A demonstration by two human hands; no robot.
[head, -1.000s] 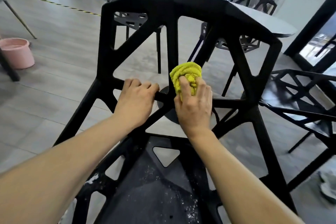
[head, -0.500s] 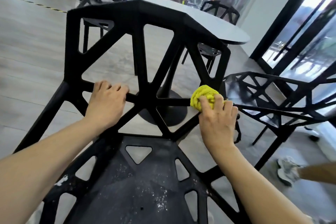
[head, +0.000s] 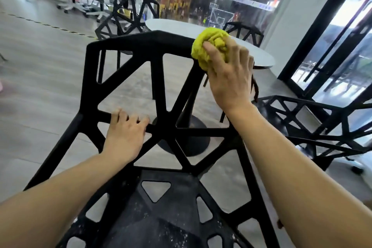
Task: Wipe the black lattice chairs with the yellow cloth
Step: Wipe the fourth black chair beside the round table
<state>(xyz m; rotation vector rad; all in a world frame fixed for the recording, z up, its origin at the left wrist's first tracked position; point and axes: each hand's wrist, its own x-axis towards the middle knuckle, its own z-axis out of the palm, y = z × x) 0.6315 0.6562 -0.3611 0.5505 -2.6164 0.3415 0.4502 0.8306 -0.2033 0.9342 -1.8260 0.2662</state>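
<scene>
Cloth (head: 209,48) bunched under right grip (head: 229,78); atop chair (head: 159,50).

Right hand (head: 229,78) with bunched yellow cloth (head: 209,48) on black lattice chair (head: 157,70) backrest corner, left hand (head: 124,137) on crossbar.

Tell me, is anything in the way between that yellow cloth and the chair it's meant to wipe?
Nothing visible. The right hand already presses the bunched yellow cloth against the top right corner of the black lattice chair's backrest; the left hand grips a lower bar.
</scene>
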